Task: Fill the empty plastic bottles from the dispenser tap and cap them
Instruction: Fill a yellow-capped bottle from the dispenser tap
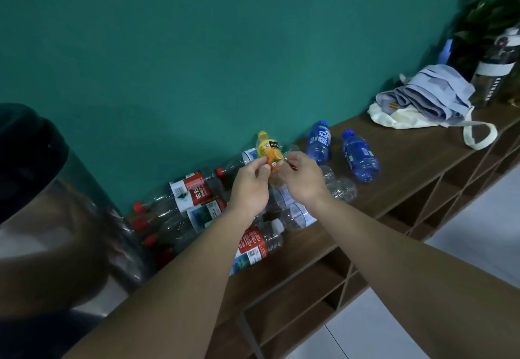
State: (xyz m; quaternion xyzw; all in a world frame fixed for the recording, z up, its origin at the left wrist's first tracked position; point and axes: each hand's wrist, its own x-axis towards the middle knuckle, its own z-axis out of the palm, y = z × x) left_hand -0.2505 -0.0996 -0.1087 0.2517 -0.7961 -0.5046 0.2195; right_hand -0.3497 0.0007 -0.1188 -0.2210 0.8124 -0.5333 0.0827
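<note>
A: Left hand (249,187)?
B: Curled, gripping juice bottle (269,154) low on body.
A: Right hand (302,180)?
B: Curled too, pinching same bottle from other side.
A: Bottle position?
B: Upright between both hands, yellow cap on, above heap of empties (197,198) on shelf (416,167).

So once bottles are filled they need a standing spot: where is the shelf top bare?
Bare wood lies between the blue bottles and the cloth bags, and along the shelf top front edge there. Crowded: the bottle pile between the dispenser and both hands.
</note>
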